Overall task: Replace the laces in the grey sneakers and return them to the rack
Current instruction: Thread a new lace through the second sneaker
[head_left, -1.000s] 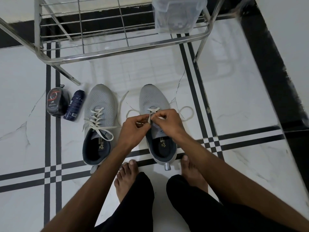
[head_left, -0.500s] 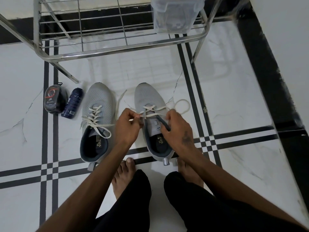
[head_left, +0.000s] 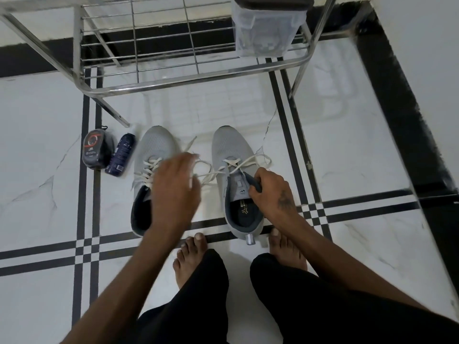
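Observation:
Two grey sneakers stand side by side on the floor, toes toward the rack. The left sneaker [head_left: 154, 155] is laced in white. A white lace [head_left: 233, 165] crosses only the lowest eyelets of the right sneaker [head_left: 228, 147], its loose ends lying around the shoe. My right hand [head_left: 273, 192] grips the dark collar edge on that shoe's right side. My left hand [head_left: 173, 192], blurred by motion, hovers over the left sneaker's inner side. One strand runs taut from the right shoe into its fingers.
A steel wire shoe rack [head_left: 198, 75] stands just beyond the sneakers, with a clear plastic container [head_left: 265, 31] on its right end. A black shoe-polish sponge case [head_left: 94, 150] and a dark blue spray can [head_left: 121, 155] lie left of the shoes. My bare feet [head_left: 191, 259] sit behind the heels.
My left hand has swung left, away from the right sneaker, drawing a lace strand with it. My right hand stayed gripping the right shoe's collar. The camera has tilted down slightly.

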Tool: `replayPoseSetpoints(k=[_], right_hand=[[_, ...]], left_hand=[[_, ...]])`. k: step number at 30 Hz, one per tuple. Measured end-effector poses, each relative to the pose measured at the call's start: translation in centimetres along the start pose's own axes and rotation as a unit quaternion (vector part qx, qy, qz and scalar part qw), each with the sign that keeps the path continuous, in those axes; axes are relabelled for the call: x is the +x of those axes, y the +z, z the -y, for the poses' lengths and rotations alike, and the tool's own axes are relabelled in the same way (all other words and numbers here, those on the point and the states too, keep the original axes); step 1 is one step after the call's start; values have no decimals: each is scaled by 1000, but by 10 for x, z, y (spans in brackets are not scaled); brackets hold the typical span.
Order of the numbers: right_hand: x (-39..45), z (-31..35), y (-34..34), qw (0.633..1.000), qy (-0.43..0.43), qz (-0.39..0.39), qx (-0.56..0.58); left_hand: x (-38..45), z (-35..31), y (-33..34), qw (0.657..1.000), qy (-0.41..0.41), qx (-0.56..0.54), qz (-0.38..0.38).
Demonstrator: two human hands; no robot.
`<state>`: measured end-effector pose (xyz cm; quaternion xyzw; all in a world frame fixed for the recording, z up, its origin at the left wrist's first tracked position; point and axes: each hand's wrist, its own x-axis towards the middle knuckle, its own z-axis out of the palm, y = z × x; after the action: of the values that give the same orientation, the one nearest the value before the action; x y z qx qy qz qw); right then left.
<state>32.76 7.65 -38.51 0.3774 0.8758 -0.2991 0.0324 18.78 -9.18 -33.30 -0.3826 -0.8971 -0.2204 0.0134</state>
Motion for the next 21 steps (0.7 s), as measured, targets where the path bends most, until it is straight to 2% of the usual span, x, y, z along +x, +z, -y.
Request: replayPoseSetpoints(k=[2,4,5,8,12,14,17,19,21], right_hand=[[2,2,1,1000,5,1,-1],[3,3,2,1000,3,7,-2],[4,3,2,1000,1,9,-4],[4,0,-1,1000,-1,0,3],[2,-7,-6,1000,19,-11,11],[2,-8,-7,1000,21,-8,11],[2,-7,-5,1000,18,0,4],[3,-6,-5,1000,18,7,-6],[3,-5,-5,1000,14,12,-4]], left_hand=[[9,-28,30,994,39,-3,104],[20,-35,51,979,16,43,196],[25,-31,56,975,4,55,215],[33,-6,42,976,-10,68,207],[19,43,-18,966,-62,153,201],[6,55,-40,958,-57,191,208],[-6,32,-32,972,-21,168,165],[2,5,-5,981,33,128,143],[14,-17,24,980,45,93,172]])
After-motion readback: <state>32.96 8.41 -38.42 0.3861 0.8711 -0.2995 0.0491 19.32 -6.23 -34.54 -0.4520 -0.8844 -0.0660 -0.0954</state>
